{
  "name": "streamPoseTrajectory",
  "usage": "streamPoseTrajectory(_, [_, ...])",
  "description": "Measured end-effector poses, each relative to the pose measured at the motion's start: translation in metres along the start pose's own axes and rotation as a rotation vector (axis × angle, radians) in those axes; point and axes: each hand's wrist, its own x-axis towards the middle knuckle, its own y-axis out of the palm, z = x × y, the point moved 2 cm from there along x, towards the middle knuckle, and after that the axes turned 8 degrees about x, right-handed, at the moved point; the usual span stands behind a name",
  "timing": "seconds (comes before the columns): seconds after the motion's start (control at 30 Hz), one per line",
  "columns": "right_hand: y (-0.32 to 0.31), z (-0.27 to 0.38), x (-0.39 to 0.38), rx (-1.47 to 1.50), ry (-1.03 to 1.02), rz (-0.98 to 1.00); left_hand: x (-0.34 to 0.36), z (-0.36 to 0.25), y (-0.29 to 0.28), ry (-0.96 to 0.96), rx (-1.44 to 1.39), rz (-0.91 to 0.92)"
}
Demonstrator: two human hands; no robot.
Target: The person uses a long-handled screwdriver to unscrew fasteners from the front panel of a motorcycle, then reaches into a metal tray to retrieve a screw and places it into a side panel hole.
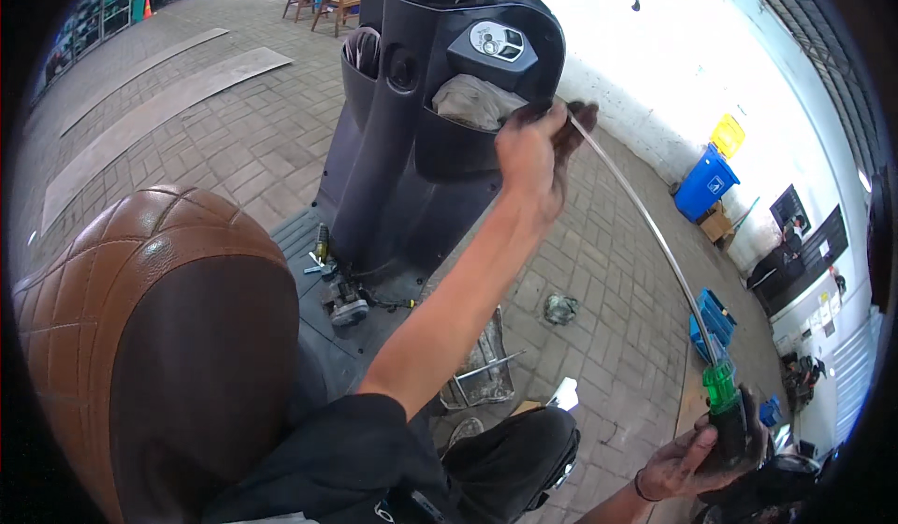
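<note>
A long screwdriver with a thin metal shaft (644, 213) and a clear green and black handle (721, 388) slants across the right side. My right hand (697, 456), low at the right, is wrapped round the black part of the handle. Up by the scooter's front pocket, my left hand (535, 154) has its dark-stained fingers closed at the far end of the shaft; they hide the tip. Just behind that hand, a crumpled greyish cloth or bag (475, 101) fills the pocket of the dark scooter front (402, 150).
A brown quilted seat (201, 234) stands at left. On the footboard lie a metal mechanical part (348, 311) and a yellow-handled tool (323, 241). A tray (491, 388) with a metal rod sits below my left arm. A blue bin (706, 184) and a person (781, 253) are at right.
</note>
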Motion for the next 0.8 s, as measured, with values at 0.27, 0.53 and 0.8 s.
streamPoseTrajectory(0.27, [0.069, 0.051, 0.044, -0.055, -0.574, 0.393, 0.057, 0.004, 0.032, -0.046, -0.190, 0.006])
streamPoseTrajectory(0.53, [0.109, 0.070, 0.085, -0.018, -0.696, 0.648, 0.085, -0.009, 0.030, -0.072, -0.240, 0.011])
streamPoseTrajectory(0.8, [0.135, 0.099, 0.114, -0.096, -0.729, 0.760, 0.087, -0.011, 0.018, -0.042, -0.065, -0.001])
